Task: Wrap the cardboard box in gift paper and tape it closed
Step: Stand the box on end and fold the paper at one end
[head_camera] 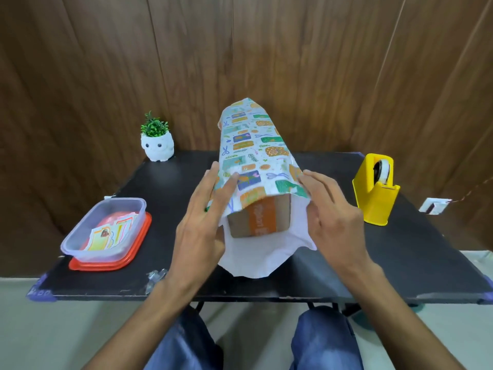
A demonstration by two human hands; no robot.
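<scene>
Near edge of the counter [400, 263], middle: the white underside of the gift paper [253, 145] juts toward you as a loose, unfolded flap. Just behind it the cardboard box [261, 217] lies lengthwise. Its near end is uncovered, orange band showing. The rest sits under the printed sheet, which runs on toward the far edge.

Left hand [202, 217]: fingers straight and spread, flat on the paper along the box's upper left side.
Right hand [333, 217]: fingers extended, tips touching the loose paper edge at the box's upper right. Cannot tell whether the thumb is under the sheet.

Judged step: closing the long seam on top; no tape visible on it yet.
- Press down with your left palm so the sheet cannot slide.
- Draw the right edge over snugly and crease it along the box's top edge. The paper looks thin, so pull evenly.
- Check both end overhangs before taping.
- Pin the overlap with your left hand and fetch tape with your right.

The yellow tape dispenser [376, 188] stands by the right edge. The plastic container [104, 228] near the left corner and the potted plant [157, 146] at the far left are well apart from the work.
</scene>
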